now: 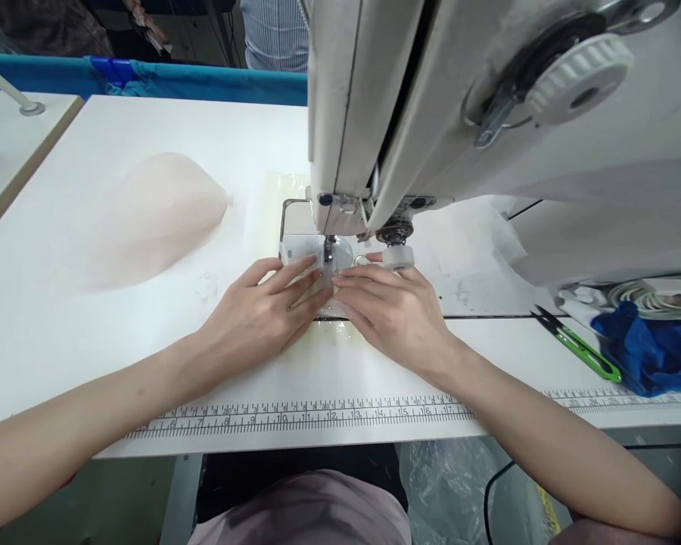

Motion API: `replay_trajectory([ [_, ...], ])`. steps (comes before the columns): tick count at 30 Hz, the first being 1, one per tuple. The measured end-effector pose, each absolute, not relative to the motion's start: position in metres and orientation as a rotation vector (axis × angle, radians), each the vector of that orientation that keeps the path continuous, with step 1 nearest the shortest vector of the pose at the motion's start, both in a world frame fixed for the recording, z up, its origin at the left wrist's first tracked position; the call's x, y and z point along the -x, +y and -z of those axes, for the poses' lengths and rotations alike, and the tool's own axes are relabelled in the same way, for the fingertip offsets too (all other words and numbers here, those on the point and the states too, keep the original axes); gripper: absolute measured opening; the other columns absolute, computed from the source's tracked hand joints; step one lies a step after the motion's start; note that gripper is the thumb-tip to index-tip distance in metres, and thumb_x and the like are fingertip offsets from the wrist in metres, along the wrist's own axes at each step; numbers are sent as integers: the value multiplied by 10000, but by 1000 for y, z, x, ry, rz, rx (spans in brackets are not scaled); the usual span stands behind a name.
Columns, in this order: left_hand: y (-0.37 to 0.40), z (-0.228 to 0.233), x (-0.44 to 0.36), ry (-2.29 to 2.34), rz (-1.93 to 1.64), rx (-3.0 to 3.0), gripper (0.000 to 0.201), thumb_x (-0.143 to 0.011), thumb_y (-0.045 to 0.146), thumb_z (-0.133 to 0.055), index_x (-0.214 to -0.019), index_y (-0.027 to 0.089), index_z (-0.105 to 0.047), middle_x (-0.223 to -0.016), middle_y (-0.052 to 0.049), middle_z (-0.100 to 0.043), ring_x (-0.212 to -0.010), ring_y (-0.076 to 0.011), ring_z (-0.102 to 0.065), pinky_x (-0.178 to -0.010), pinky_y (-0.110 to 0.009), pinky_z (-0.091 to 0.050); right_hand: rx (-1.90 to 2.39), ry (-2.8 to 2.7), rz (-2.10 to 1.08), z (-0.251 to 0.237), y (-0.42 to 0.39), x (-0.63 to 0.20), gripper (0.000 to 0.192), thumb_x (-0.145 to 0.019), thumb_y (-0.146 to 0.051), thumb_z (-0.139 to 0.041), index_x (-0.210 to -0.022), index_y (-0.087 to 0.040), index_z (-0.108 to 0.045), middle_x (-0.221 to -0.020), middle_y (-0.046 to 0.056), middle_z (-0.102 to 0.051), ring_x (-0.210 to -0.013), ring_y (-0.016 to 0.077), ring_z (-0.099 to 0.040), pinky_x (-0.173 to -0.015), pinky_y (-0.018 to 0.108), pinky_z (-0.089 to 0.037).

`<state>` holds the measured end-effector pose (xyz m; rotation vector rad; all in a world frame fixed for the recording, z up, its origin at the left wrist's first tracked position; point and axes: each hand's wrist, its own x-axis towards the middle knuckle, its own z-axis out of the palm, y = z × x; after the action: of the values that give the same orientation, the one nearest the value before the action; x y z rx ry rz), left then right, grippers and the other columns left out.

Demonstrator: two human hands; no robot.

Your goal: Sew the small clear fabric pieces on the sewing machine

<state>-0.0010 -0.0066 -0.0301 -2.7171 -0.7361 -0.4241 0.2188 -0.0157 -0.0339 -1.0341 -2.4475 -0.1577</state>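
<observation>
Left hand fingers: the left hand [261, 314] lies flat, palm down, its fingers [295, 276] stretched out and lightly spread, pressing a small, thin, translucent piece of fabric [328, 297] onto the bench; they pinch nothing.
Right hand fingers: the right hand [394, 310] lies flat too, its fingers [355, 291] close together and pointing left, their tips almost meeting the left fingertips on the same fabric.
Fabric: it sits directly below the metal presser foot and needle [328, 253] of the machine, between the two sets of fingertips; its edges are hard to make out against the pale surface.
Machine: a large off-white industrial sewing machine [488, 136] rises above the hands, with a ribbed white dial [579, 76] on its face.
Bench: a white flat bench [119, 341] carries everything, with a printed black ruler strip [318, 416] along its near edge.
Left of the hands: a pale pink, rounded, moulded foam cup [153, 216] lies well apart from the left hand.
Right of the hands: green-handled thread snips [579, 344] lie near a crumpled blue cloth [652, 348].
Far edge: a blue fabric barrier [204, 79] runs behind the bench, with a person in a striped shirt [275, 34] beyond it.
</observation>
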Motion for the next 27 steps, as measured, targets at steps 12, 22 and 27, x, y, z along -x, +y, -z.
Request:
replay_trajectory([
  [12, 13, 36, 0, -837, 508, 2758, 272, -979, 180, -500, -1201, 181, -658, -1238, -96, -691, -1259, -255, -583, -943, -428, -462, 1127, -2459, 237, 39, -1, -218, 259, -970, -101, -465, -948, -152, -717, -878, 39, -778, -807, 154, -688, -1015, 367, -441],
  [22, 4, 36, 0, -744, 506, 2625, 246, -975, 135, -510, -1182, 148, -642, -1170, -60, -725, -1163, -225, -647, -934, -414, -430, 1028, -2450, 413, 42, -7, -220, 240, -961, -96, -498, -942, -198, -714, -1038, 1, -771, -882, 166, -694, -1021, 401, -464],
  [27, 5, 35, 1, -751, 525, 2622, 239, -979, 141, -502, -1167, 154, -649, -1164, -50, -726, -1123, -207, -669, -931, -411, -446, 1042, -2470, 393, 42, -6, -220, 233, -961, -105, -510, -947, -217, -714, -1060, -7, -765, -935, 174, -707, -1032, 419, -475],
])
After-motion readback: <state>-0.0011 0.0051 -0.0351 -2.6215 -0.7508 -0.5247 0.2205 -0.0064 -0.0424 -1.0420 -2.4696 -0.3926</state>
